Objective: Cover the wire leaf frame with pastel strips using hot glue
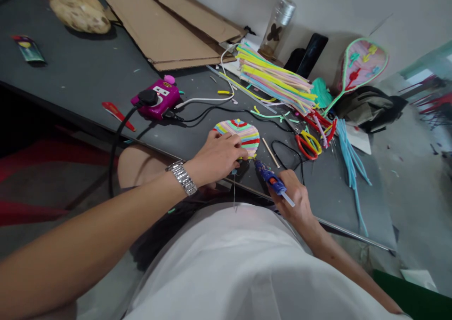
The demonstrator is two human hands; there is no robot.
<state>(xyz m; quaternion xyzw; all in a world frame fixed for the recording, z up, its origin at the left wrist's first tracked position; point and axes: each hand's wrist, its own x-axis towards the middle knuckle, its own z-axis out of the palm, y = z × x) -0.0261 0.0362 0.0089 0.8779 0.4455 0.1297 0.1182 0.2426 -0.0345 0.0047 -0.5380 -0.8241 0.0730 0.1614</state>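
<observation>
The left hand (216,157) sits on a striped round disc (240,136), its fingers curled over the disc's low edge, holding it. The right hand (291,195) is shut tight around a blue glue gun (270,179). The tip of the gun points up at the disc and is just beside it. The disc is a bit wider than it is tall, and its long side runs across the view. The left hand touches it, and the right hand is a little farther off. A thin wood stick (270,152) lies just to the right, by a black cord (286,154), near the front edge of the table (353,216). Toward the back edge are a pile of bright strips (277,80), a pink power strip (157,99), and a clear jar (277,26) with a dark butterfly (274,32) in it
</observation>
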